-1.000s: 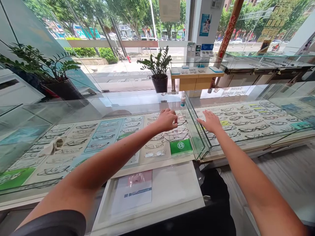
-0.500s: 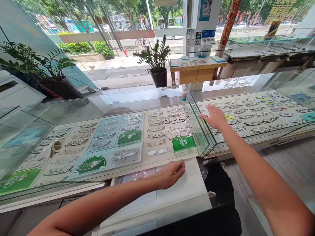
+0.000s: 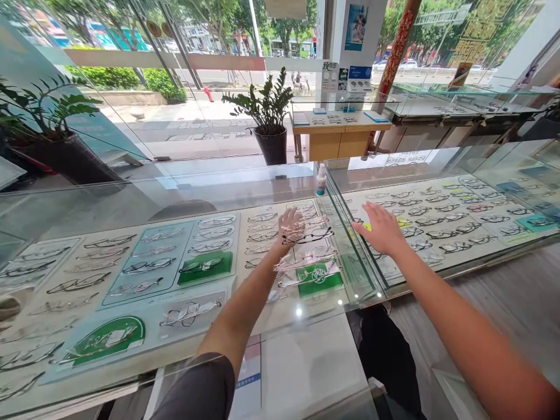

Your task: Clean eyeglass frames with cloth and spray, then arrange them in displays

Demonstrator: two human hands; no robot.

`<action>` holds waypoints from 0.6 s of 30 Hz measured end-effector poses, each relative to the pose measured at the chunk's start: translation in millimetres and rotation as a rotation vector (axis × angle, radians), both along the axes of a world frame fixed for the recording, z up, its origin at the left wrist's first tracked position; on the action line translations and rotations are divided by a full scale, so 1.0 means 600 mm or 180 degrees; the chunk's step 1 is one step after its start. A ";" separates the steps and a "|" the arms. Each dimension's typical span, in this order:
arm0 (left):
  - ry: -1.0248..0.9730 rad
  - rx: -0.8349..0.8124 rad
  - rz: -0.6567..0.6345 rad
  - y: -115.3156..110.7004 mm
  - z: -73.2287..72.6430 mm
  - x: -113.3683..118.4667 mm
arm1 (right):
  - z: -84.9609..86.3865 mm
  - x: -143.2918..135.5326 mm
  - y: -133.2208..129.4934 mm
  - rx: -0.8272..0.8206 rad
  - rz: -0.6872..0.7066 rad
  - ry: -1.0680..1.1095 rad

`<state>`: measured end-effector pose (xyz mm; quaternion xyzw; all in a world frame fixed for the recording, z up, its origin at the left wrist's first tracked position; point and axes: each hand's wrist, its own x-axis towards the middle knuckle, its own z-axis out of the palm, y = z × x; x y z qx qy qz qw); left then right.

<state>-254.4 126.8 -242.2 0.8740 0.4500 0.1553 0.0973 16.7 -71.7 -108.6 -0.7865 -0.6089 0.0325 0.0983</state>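
My left hand (image 3: 290,226) reaches under the glass top of the display case (image 3: 280,326), seen through the pane. Its fingers stretch forward, slightly apart, near rows of eyeglasses (image 3: 262,227); I see nothing held in it. A dark-rimmed pair of eyeglasses (image 3: 312,235), seemingly lying on top of the glass with several others, partly overlaps my view of that hand. My right hand (image 3: 381,228) is open over the right-hand case, thumb out, fingers spread at the glass beside the seam. A green card (image 3: 319,281) lies below the stacked pairs.
A small spray bottle (image 3: 321,179) stands on the glass near the seam. More eyeglasses (image 3: 446,219) fill the right case. Blue trays (image 3: 144,251) and a green half-round card (image 3: 107,338) lie at left. Beyond the counter stand a potted plant (image 3: 270,125) and a wooden table (image 3: 336,137).
My left hand has gone from a loosely closed pose at the counter's near edge forward under the glass, its fingers now extended. My right hand stays at the seam. The view has shifted slightly.
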 end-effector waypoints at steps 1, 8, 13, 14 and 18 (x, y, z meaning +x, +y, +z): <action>0.0012 -0.0012 0.0108 0.016 -0.007 0.009 | 0.001 -0.001 -0.001 0.0002 -0.0001 -0.0024; 0.0135 -0.0141 0.0206 0.081 -0.039 0.048 | 0.014 -0.010 -0.006 -0.0009 -0.0010 -0.0048; 0.0263 -0.0149 -0.0041 0.090 -0.017 0.060 | 0.016 -0.012 -0.005 -0.0069 -0.0026 -0.0045; 0.0300 -0.0152 -0.0069 0.088 -0.010 0.061 | 0.016 -0.012 -0.005 -0.0079 -0.0029 -0.0031; 0.0378 -0.0188 -0.0139 0.066 0.026 0.058 | 0.018 -0.015 -0.003 -0.0057 -0.0040 0.0015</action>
